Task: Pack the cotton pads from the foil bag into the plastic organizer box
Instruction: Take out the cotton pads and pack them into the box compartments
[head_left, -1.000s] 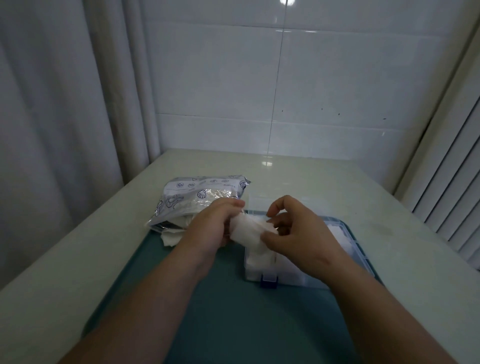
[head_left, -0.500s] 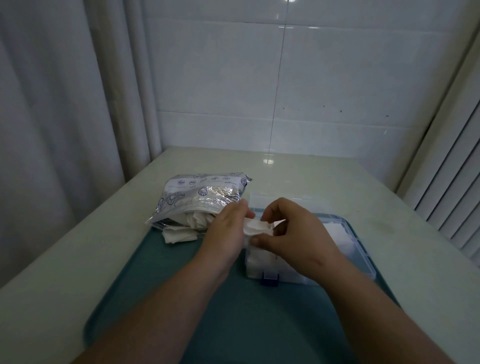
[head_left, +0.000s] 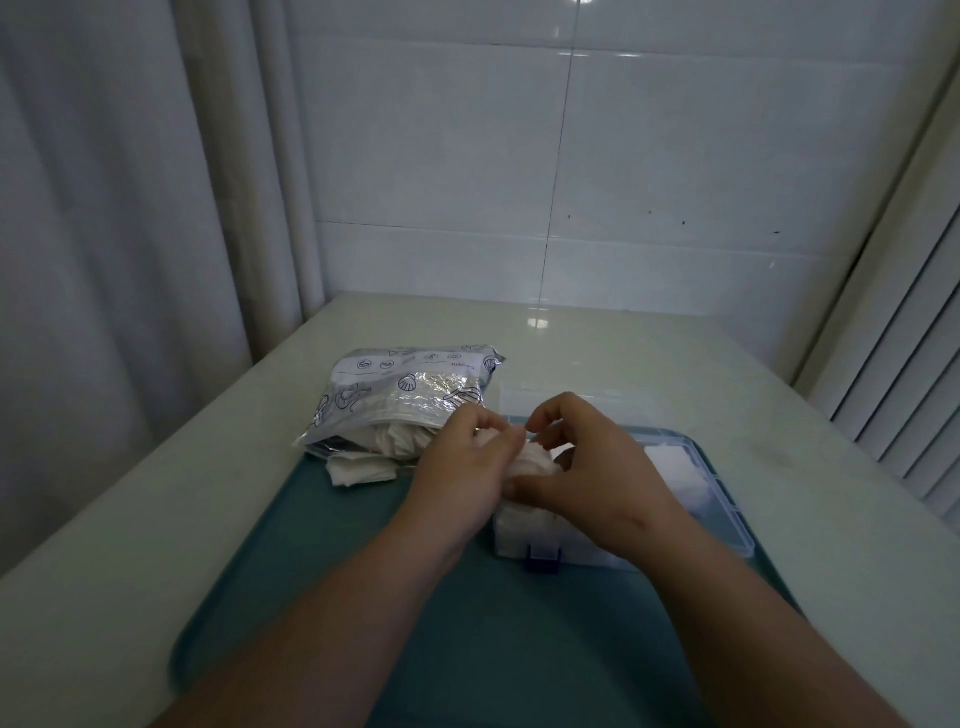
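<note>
The silver foil bag (head_left: 405, 397) lies on its side at the tray's far left, its open mouth showing white pads, and a loose cotton pad (head_left: 361, 472) rests just in front of it. The clear plastic organizer box (head_left: 719, 512) stands on the tray with its lid open and white pads inside. Over the box's left end, my left hand (head_left: 460, 480) and my right hand (head_left: 597, 475) both pinch one white cotton pad (head_left: 532, 460). My hands hide most of that pad and the compartment beneath it.
A teal tray (head_left: 467, 639) covers the near part of a pale table (head_left: 156, 509). A curtain hangs on the left, a tiled wall stands behind, and slatted blinds are on the right. The box has a blue latch (head_left: 543, 560) on its front.
Both hands have drawn closer together and sunk toward the box's left end, and the pad between them has become more bunched and hidden. The bag and box have stayed put.
</note>
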